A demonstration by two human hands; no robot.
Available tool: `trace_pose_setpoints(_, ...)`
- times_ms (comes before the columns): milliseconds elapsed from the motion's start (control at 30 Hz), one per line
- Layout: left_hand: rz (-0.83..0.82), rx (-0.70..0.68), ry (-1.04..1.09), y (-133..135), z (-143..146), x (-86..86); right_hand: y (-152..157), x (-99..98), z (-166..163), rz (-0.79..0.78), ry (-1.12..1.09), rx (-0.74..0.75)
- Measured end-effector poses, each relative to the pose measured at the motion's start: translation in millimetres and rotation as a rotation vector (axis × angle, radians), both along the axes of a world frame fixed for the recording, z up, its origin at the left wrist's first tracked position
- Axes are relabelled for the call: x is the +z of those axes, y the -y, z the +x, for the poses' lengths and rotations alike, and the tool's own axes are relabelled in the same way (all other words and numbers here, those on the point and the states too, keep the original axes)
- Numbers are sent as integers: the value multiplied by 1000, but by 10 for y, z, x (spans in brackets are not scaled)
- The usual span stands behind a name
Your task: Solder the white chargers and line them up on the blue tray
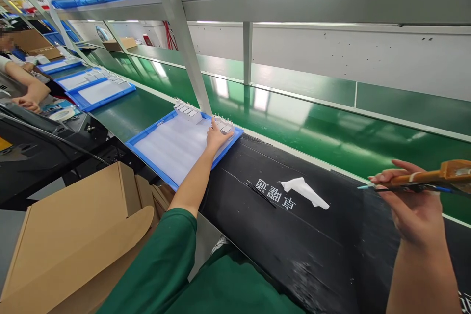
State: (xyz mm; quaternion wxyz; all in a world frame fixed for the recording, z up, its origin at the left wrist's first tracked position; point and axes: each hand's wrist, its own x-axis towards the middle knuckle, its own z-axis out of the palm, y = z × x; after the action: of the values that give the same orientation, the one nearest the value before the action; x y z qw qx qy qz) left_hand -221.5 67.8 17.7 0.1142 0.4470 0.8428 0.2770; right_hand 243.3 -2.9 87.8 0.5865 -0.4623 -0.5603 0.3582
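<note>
A blue-rimmed tray (pixel 147 136) lined with a white sheet lies ahead of me, left of centre. Along its far edge stand small white blocks (pixel 189 111) with thin pins sticking up. My left hand (pixel 217 136) reaches to the tray's right corner, thumb and fingers around a group of white blocks (pixel 224 124) there. At the right, my right hand (pixel 412 201) grips an amber dispensing syringe (pixel 415 178) with a light-blue tip pointing left, held above the bench. A thin dark tool lies along it in the same hand, its kind unclear.
A crumpled white tissue (pixel 305 192) and thin black sticks (pixel 262 194) lie on the black mat (pixel 250 225). A metal shelf frame (pixel 184 34) rises behind the tray. Cardboard boxes (pixel 81 225) stand at lower left. Farther left, a co-worker's arm (pixel 27 83) is near more blue trays (pixel 101 93).
</note>
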Motion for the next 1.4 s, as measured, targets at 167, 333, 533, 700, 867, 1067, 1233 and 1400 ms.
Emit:
trace_pose_setpoints(167,-38,40,-61,-5,44,23,-6,-86,50,55,-7,41)
trace_pose_setpoints(333,-48,159,-100,-11,-42,32,-4,-98,47,87,-38,86)
trace_pose_setpoints(533,-23,298,-19,-15,-265,34,-14,-82,22,99,-44,88)
trace_pose_setpoints(700,-40,280,18,-21,-348,45,-5,-67,20,83,-52,90)
trace_pose_setpoints(867,-105,206,43,-13,-431,64,-2,-49,2,82,-57,81)
trace_pose_setpoints(1067,-81,145,58,-20,-580,30,-5,-58,15,53,-50,60)
trace_pose_setpoints(1233,-14,209,86,-57,-637,-19,-13,-91,47,58,-31,51)
trace_pose_setpoints(1400,-19,279,162,-118,-702,-42,-12,-96,57,59,-43,36)
